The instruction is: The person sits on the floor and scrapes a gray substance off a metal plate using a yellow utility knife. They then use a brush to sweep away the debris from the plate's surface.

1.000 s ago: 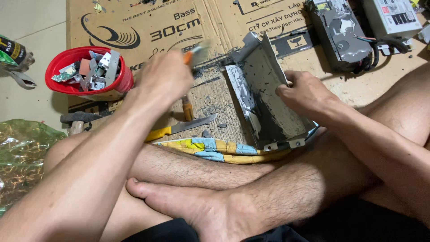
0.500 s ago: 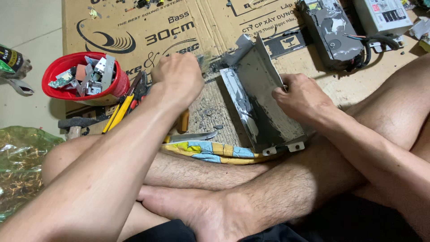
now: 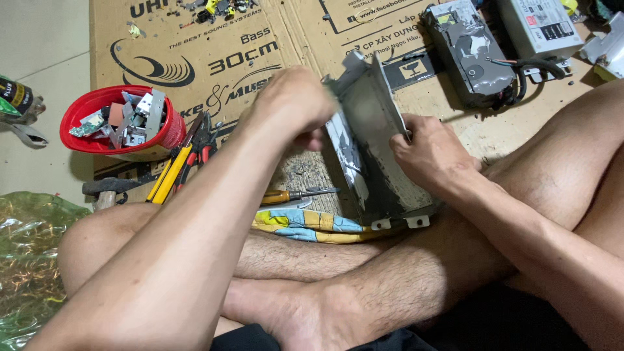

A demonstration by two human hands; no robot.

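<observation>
2 hands on grey metal casing [image 3: 374, 153]: left hand [image 3: 296, 104] curled gripping left edge, right hand [image 3: 426, 153] clasping right edge.

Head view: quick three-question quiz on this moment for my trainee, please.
1. True or false: both hands touch the grey sheet-metal casing.
2. Which holds small scrap parts: A) red round plastic bowl, B) green plastic sheet?
3. What lies on the cardboard below the left hand?

Key: 1 true, the right hand grips its edge. 2 A. 3 an orange-handled screwdriver.
</observation>
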